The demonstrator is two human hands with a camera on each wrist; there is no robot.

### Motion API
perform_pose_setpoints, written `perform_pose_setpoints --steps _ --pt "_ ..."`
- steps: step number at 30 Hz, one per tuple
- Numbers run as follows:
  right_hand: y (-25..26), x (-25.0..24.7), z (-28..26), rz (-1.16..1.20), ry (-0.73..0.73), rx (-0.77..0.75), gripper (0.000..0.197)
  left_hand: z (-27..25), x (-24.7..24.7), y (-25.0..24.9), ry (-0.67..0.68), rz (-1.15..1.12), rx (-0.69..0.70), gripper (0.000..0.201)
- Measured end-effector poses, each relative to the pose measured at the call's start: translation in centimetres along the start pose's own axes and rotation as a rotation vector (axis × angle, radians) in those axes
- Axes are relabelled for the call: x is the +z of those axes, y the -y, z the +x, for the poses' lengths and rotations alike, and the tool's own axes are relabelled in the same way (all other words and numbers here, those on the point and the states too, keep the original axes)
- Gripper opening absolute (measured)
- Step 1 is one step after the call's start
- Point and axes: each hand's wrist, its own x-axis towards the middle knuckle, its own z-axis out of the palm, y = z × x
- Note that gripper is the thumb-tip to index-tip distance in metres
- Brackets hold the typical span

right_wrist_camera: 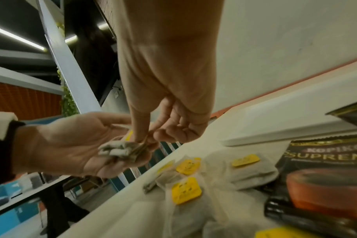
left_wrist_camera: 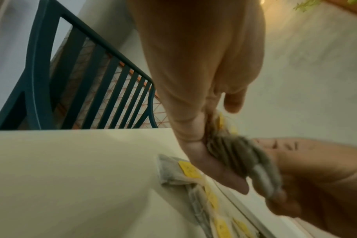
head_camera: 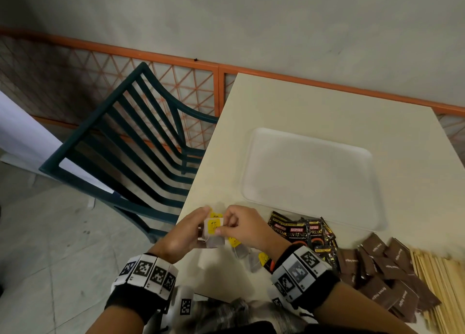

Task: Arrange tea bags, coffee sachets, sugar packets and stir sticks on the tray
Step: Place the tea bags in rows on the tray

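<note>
Left hand (head_camera: 186, 230) and right hand (head_camera: 241, 226) meet above the near-left edge of the cream rectangular table (head_camera: 327, 102), both pinching a small stack of grey paper tea bags with yellow tags (head_camera: 213, 229); loose tea bags (right_wrist_camera: 196, 182) lie beneath. The white rectangular plastic tray (head_camera: 259, 142) sits mid-table; black coffee sachets (head_camera: 299, 233), brown sugar packets (head_camera: 387, 265) and pale wooden stir sticks (head_camera: 437, 278) line the near edge.

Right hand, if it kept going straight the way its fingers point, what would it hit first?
The stack of tea bags it already pinches, then the left hand right behind them. Depth beyond that is unclear.
</note>
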Motion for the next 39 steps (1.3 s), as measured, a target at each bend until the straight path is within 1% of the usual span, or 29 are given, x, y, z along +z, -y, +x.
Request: perform_pose_setpoints --steps 2,3,5,6,7,9,11,13,15,16,18,19,21,22,23,25,26,27,29,31,33,35,37,39 --pt "-0.3 -0.1 -0.1 0.018 -0.038 0.022 0.025 0.2 -0.2 0.1 0.031 0.023 0.040 0.040" --pt "-0.4 -0.3 -0.1 0.025 -0.041 0.025 0.026 0.3 -0.2 0.2 0.027 0.045 0.073 0.036" --pt "-0.7 -1.2 -0.2 0.001 -0.056 0.051 0.021 0.5 0.0 0.5 -0.025 0.074 0.120 0.019" --pt "-0.9 -1.7 -0.3 -0.050 -0.078 0.082 0.024 0.6 0.1 0.6 -0.058 0.078 0.125 0.015" --pt "-1.4 -2.3 -0.3 -0.138 -0.102 0.123 0.030 0.9 0.0 0.7 -0.092 0.091 0.125 0.016" --pt "-2.7 -3.1 -0.6 -0.446 -0.127 0.194 0.036 1.1 -0.4 1.0 -0.154 0.136 0.142 0.020" --pt "-3.7 -3.1 -1.0 -0.716 -0.129 0.251 0.046 1.2 -1.2 1.2 -0.237 0.251 0.170 0.020" --pt "-4.0 -2.7 -1.2 -0.771 -0.155 0.289 0.052 1.2 -1.5 1.1 -0.294 0.349 0.168 0.017" --pt "-4.1 -2.4 -1.1 -0.763 -0.174 0.280 0.050 1.3 -1.8 1.1 -0.302 0.479 0.160 0.013" --pt "-4.0 -2.3 -1.0 -0.758 -0.172 0.267 0.046 1.4 -2.0 1.1 -0.281 0.566 0.163 0.015" --pt "-3.7 -2.2 -0.9 -0.727 -0.171 0.237 0.034 1.7 -2.1 1.3 -0.238 0.765 0.165 0.020" --pt "-3.6 -2.1 -0.8 -0.699 -0.170 0.220 0.027 1.8 -1.9 1.3 -0.230 0.841 0.186 0.016" --pt "-3.1 -2.3 -1.0 -0.595 -0.193 0.168 0.012 1.8 -1.3 1.2 -0.190 0.934 0.238 0.020" --pt "-2.8 -2.4 -1.1 -0.515 -0.205 0.150 0.007 1.7 -1.0 1.0 -0.172 0.956 0.254 0.024" --pt "-2.6 -2.4 -1.3 -0.416 -0.213 0.143 0.010 1.7 -0.9 1.0 -0.165 0.983 0.275 0.025" --pt "-2.1 -2.5 -1.8 -0.183 -0.206 0.162 0.015 1.9 -1.1 1.3 -0.183 1.111 0.280 0.029" --pt "-1.8 -2.3 -2.1 -0.097 -0.177 0.179 0.022 2.0 -1.3 1.5 -0.207 1.186 0.269 0.031" --pt "-1.6 -2.1 -2.2 -0.062 -0.126 0.192 0.030 2.0 -1.3 1.7 -0.244 1.234 0.273 0.031" --pt "-1.7 -1.3 -2.1 -0.128 -0.001 0.209 0.044 1.8 -1.0 1.9 -0.283 1.198 0.283 0.029" --pt "-2.3 -0.2 -1.6 -0.308 0.077 0.225 0.054 1.6 -1.0 1.9 -0.297 1.061 0.297 0.021" --pt "-2.9 0.6 -1.2 -0.455 0.092 0.215 0.052 1.3 -1.5 1.6 -0.308 0.903 0.264 0.024" --pt "-3.1 1.0 -1.2 -0.511 0.088 0.208 0.049 1.1 -2.0 1.4 -0.320 0.741 0.230 0.022" --pt "-3.0 1.0 -1.4 -0.523 0.089 0.188 0.045 0.7 -2.2 1.3 -0.292 0.574 0.235 0.014" --pt "-2.8 0.9 -1.8 -0.444 0.060 0.151 0.033 0.5 -2.2 1.2 -0.254 0.448 0.233 0.016"
